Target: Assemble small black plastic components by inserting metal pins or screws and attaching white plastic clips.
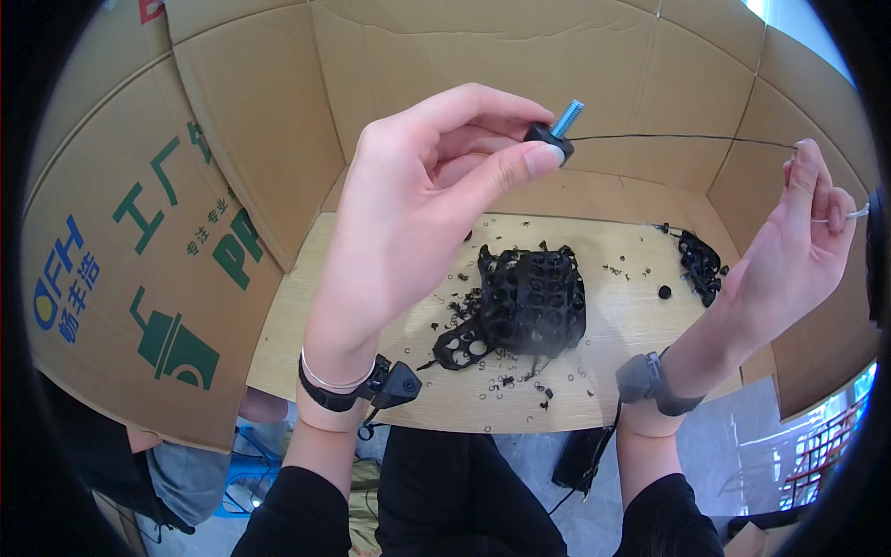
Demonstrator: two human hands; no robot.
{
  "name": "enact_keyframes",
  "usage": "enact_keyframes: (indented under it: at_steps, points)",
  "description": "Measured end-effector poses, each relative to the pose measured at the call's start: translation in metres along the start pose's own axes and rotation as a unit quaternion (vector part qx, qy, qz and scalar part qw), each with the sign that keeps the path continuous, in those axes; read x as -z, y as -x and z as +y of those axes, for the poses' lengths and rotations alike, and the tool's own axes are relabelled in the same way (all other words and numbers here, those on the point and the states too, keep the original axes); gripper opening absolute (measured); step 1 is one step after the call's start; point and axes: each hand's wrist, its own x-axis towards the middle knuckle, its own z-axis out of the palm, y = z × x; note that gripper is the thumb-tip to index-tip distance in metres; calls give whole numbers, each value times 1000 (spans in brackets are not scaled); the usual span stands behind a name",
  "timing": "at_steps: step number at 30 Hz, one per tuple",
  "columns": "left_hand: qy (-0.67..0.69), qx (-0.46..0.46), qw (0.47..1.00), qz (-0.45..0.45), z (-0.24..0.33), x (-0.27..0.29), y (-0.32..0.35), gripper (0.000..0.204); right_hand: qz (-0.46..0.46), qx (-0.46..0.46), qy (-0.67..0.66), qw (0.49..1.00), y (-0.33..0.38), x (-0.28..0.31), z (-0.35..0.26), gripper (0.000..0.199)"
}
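My left hand point(404, 200) is raised above the table, its thumb and fingers closed on a black knob point(536, 135). A shiny bluish threaded stud point(568, 118) sticks up from this knob. From the knob a thin black strand point(682, 136) runs taut to the right. The thumb and fingertips of my right hand point(789, 237) pinch the strand's far end. A thin whitish piece point(858, 213) shows by my right fingers, too small to make out. Below, on the tabletop point(306, 325), lies a heap of black moulded parts point(534, 302) full of round holes.
Small black scraps point(455, 311) are scattered around the heap. A second black clump point(698, 269) lies at the right, beside a small black disc point(665, 292). Cardboard walls point(520, 65) enclose the table on the left, back and right. Another person's leg point(195, 478) shows at the lower left.
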Motion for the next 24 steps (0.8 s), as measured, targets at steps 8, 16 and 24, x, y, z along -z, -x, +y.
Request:
enact_keyframes:
  at_steps: [8, 16, 24]
  points:
    - [-117, -55, 982, 136, -15, 59, -14, 28, 36, -36, 28, 998, -50, 72, -6, 13]
    - [-33, -14, 999, 25, -47, 44, -25, 28, -387, -153, 109, 903, 15, -12, 10, 12]
    - [-253, 244, 933, -76, -219, 78, -54, 24, -728, -273, 222, 589, 92, -57, 106, 19]
